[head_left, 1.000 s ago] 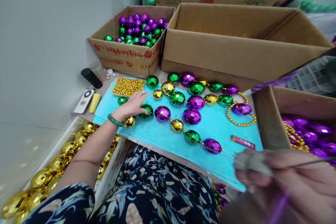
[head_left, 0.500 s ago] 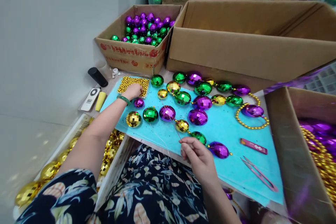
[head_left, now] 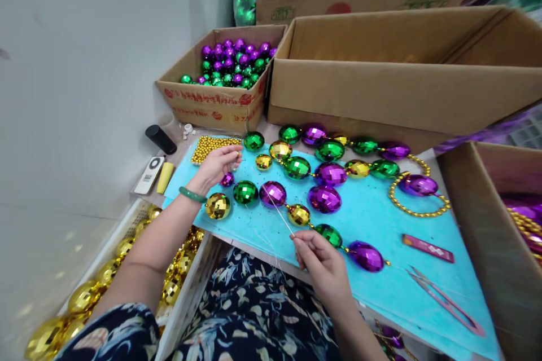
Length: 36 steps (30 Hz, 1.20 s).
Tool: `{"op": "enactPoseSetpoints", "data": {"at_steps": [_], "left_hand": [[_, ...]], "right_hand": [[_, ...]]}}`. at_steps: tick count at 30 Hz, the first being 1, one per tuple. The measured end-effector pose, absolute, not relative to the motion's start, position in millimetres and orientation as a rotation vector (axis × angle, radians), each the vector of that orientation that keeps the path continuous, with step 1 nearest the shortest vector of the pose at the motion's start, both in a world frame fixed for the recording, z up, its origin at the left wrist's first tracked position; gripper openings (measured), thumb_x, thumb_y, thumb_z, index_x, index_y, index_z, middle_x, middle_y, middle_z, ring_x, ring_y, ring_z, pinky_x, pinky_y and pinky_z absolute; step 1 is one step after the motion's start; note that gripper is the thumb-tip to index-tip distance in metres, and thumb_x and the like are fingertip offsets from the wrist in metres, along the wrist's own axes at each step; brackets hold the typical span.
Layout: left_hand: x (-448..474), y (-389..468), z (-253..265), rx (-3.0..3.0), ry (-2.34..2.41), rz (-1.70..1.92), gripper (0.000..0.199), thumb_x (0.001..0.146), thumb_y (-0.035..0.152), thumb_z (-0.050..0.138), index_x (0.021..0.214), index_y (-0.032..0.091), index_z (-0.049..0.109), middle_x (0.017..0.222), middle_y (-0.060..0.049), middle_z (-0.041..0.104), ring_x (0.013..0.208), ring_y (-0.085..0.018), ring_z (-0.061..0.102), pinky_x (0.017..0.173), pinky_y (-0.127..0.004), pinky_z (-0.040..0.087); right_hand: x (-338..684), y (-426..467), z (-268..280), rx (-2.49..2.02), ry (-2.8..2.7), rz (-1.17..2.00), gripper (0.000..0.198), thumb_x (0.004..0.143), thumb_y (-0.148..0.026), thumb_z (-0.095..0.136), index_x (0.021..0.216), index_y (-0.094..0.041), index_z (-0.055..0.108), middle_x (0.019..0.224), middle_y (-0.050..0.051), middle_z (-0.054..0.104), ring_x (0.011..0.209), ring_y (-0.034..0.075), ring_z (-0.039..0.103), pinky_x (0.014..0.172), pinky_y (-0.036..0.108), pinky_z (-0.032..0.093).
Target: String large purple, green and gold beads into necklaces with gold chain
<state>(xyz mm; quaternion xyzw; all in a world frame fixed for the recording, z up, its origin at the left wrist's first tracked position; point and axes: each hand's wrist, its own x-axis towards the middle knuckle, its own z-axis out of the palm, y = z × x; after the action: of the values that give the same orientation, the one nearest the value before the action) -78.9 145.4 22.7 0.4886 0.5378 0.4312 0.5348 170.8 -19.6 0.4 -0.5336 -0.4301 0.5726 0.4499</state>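
Observation:
My right hand [head_left: 319,256] pinches a long, thin needle [head_left: 277,210] that slants up and to the left over the beads. Fine clear thread [head_left: 266,243] trails below it. My left hand [head_left: 220,164], with a green bangle on the wrist, is raised just in front of the tray of small gold beads [head_left: 212,146]. Its fingertips are pinched together; whatever is between them is too small to make out. Below lie a gold faceted bead [head_left: 218,206], a green one [head_left: 245,193] and a purple one [head_left: 272,194]. A strung row ends in a purple bead [head_left: 366,256].
Pink tweezers [head_left: 449,302] and a dark red packet [head_left: 427,248] lie on the blue sheet [head_left: 381,225]. Cardboard boxes [head_left: 381,90] stand behind and at the right. A white crate [head_left: 186,287] of gold balls sits below left.
My left hand has lifted out of the gold bead tray and moved slightly right, fingertips pinched. My right hand still holds the needle in nearly the same place. The view has shifted slightly.

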Motion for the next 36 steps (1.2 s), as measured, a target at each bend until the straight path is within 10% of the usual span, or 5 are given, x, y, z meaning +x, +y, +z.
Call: {"op": "enactPoseSetpoints", "data": {"at_steps": [20, 31, 36], "left_hand": [[-48.5, 102.3, 45.6, 0.709, 0.946, 1.112, 0.014, 0.069, 0.014, 0.074, 0.083, 0.013, 0.072, 0.072, -0.004, 0.068, 0.065, -0.010, 0.063, 0.059, -0.021, 0.050], [-54.4, 83.0, 56.8, 1.378, 1.117, 1.163, 0.051, 0.072, 0.021, 0.071, 0.121, 0.024, 0.059, 0.109, -0.006, 0.063, 0.090, -0.017, 0.059, 0.081, -0.032, 0.050], [-96.6, 63.4, 32.3, 1.762, 1.574, 0.763, 0.042, 0.068, 0.034, 0.075, 0.105, 0.020, 0.064, 0.113, -0.009, 0.058, 0.109, -0.029, 0.051, 0.102, -0.046, 0.036]], "right_hand": [[171.4, -21.3, 7.0, -1.329, -1.092, 1.327, 0.028, 0.076, -0.044, 0.063, 0.072, -0.016, 0.063, 0.050, -0.003, 0.043, 0.045, 0.010, 0.039, 0.043, 0.023, 0.031], [169.7, -17.6, -2.8, -1.283, -1.039, 1.327, 0.023, 0.080, -0.040, 0.062, 0.082, -0.018, 0.063, 0.054, -0.002, 0.052, 0.049, 0.011, 0.047, 0.045, 0.023, 0.037], [171.5, -17.6, -12.4, -1.277, -1.004, 1.343, 0.022, 0.080, -0.040, 0.062, 0.082, -0.018, 0.062, 0.056, -0.001, 0.055, 0.049, 0.011, 0.049, 0.044, 0.022, 0.038]]}}
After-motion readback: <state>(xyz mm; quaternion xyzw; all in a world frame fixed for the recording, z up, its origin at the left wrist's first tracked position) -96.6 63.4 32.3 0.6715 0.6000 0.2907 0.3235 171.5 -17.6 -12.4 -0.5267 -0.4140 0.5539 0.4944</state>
